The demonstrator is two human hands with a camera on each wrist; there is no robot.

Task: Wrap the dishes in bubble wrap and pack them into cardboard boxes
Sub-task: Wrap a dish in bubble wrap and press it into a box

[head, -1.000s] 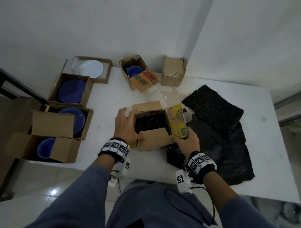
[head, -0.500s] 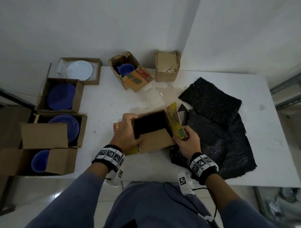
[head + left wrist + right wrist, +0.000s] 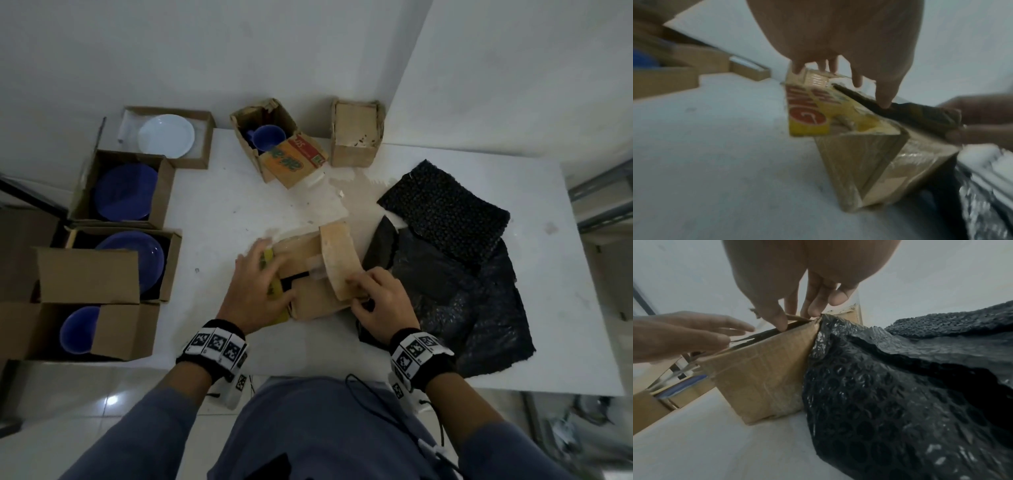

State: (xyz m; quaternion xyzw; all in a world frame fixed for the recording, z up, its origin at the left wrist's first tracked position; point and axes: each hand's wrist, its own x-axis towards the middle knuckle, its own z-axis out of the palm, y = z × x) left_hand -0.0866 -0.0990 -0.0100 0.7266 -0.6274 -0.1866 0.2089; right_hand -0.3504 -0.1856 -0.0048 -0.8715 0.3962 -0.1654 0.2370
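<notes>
A small cardboard box [image 3: 315,301] stands on the white table [image 3: 219,212] in front of me, with something wrapped in black bubble wrap [image 3: 295,277] showing through the narrow gap between its flaps. My right hand [image 3: 359,284] pinches the right flap [image 3: 337,260], which is bent over the opening; thumb and fingers grip its edge [image 3: 795,316]. My left hand [image 3: 265,267] lies with straight fingers on the yellow printed left flap [image 3: 818,110], tilting it inward. Loose black bubble wrap sheets [image 3: 445,291] lie against the box's right side [image 3: 900,394].
Open boxes along the left edge hold blue plates [image 3: 123,192] [image 3: 137,260], a blue bowl [image 3: 78,329] and a white plate [image 3: 166,135]. At the back stand a box with a blue mug [image 3: 263,137] and a small empty box [image 3: 354,137].
The right flap, upright before, is now folded over the opening by my right hand. My left hand has shifted from the box's near-left corner onto the yellow left flap.
</notes>
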